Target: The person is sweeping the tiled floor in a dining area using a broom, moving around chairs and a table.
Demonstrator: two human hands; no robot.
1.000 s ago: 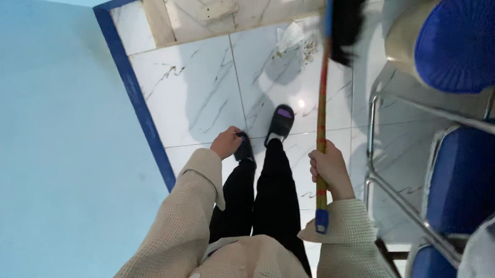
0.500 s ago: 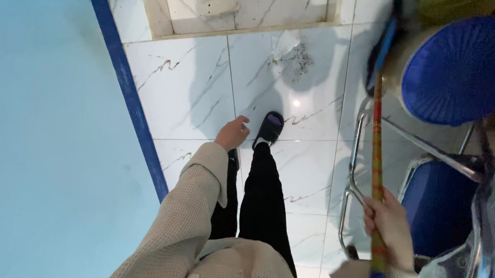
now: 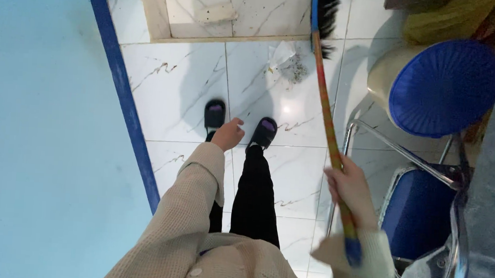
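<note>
While the person looks down at the floor, here is what shows:

Right hand: the right hand is wrapped tight around the broom, low on its long striped stick, near the blue end cap.
Left hand: the left hand hangs loose in front of the legs, fingers softly curled, holding nothing.
Chair: a blue chair with shiny metal legs stands just beside the right hand, on the right.
Feet: two black slippers stand side by side on the white floor tiles.
Blue round thing: a cream tub with a blue ribbed face lies tipped on the right, near the stick. I cannot tell what is in it.
Dirt: a crumpled white scrap and a small pile of dirt lie on the tile, past the feet.
Broom head: the black bristles sit far up, just beside the dirt.
Change: half a second ago the broom was over by the tub; now it has swung left to the dirt, and the back foot has stepped up.
</note>
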